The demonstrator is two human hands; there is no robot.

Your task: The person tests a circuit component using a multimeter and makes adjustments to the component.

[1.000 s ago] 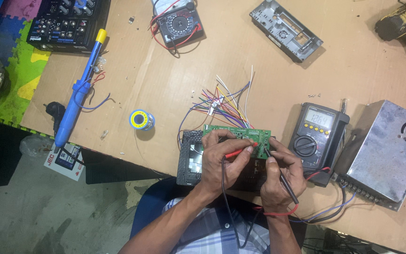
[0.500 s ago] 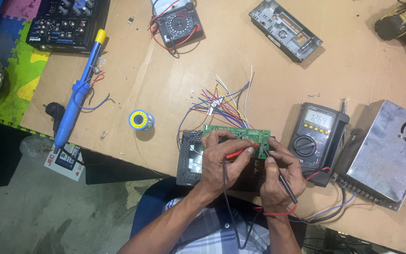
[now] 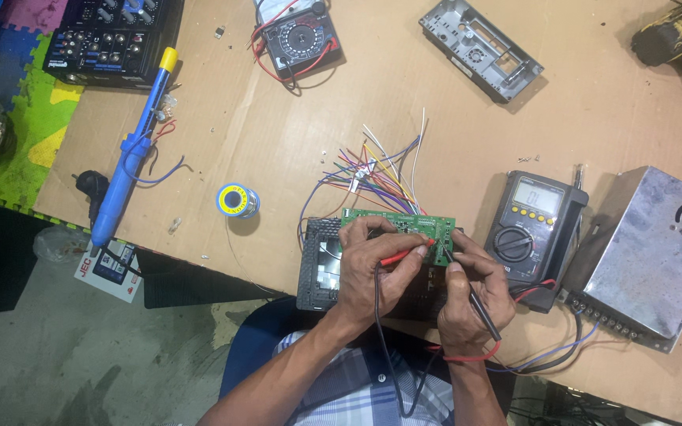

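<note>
Over at the left edge of the bench (image 3: 278,142) lie a blue solder sucker (image 3: 129,162) and a solder spool (image 3: 237,200), well apart from the work. Nearer the middle, the green circuit board (image 3: 398,222) rests on a black car stereo (image 3: 319,267), its coloured wires (image 3: 372,170) fanning away from the person. The left hand (image 3: 376,272) pinches the red probe (image 3: 406,252) like a pen, tip on the board's right part. Just beside it, the right hand (image 3: 471,296) pinches the black probe (image 3: 479,304), tip close to the red one. To probe well, brace both wrists, keep the tips from bridging neighbouring points, and glance at the multimeter (image 3: 534,229) further right, beside the metal power supply (image 3: 657,252).
</note>
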